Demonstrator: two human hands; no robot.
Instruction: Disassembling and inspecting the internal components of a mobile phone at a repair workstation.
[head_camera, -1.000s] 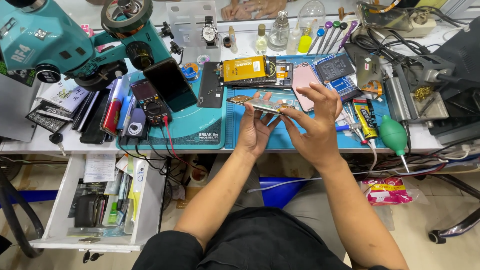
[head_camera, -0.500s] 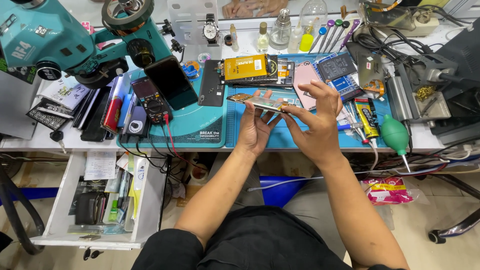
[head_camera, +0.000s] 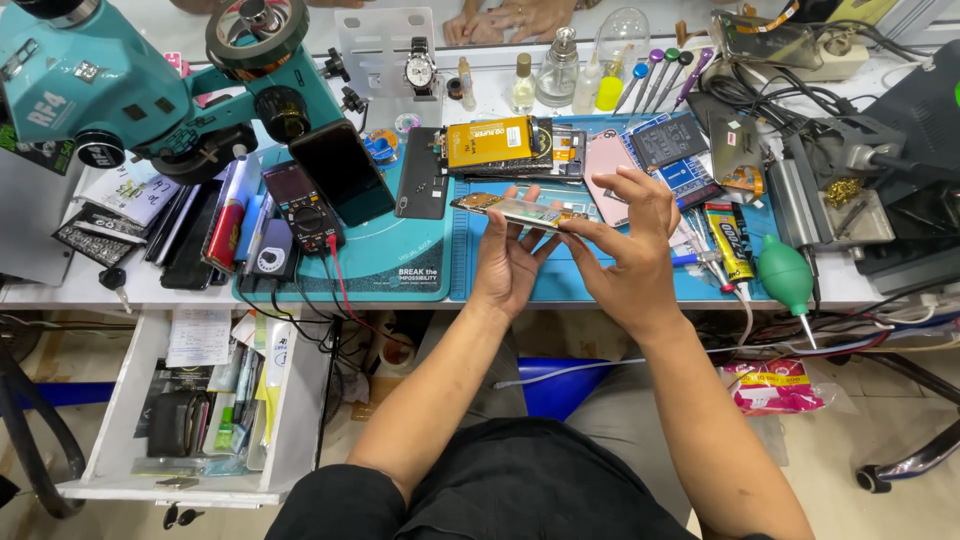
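I am seeing both hands holding 1 opened phone frame (head_camera: 515, 210) up over the blue work mat (head_camera: 560, 285), near the middle of the bench. The left hand (head_camera: 508, 262) is cupping it from underneath, fingers spread and curled up around its near edge. The right hand (head_camera: 632, 250) is pinching the frame's right end between thumb and forefinger, with the other fingers lifted and fanned above it. The frame is lying nearly flat, tilted slightly, its inner side facing up.

Just behind it on the mat a second opened phone with a yellow battery (head_camera: 490, 142) is resting, and a pink phone back (head_camera: 606, 165) is lying beside that. To the left, a dark phone (head_camera: 345, 172) and a multimeter (head_camera: 302, 208) are sitting on the teal mat (head_camera: 400, 270) under the teal microscope (head_camera: 110, 85). Right of the hands, a green air blower (head_camera: 785, 275) and a glue tube (head_camera: 728, 240) are lying near the mat's edge. Below the bench, an open drawer (head_camera: 120, 420) is holding papers and small tools.
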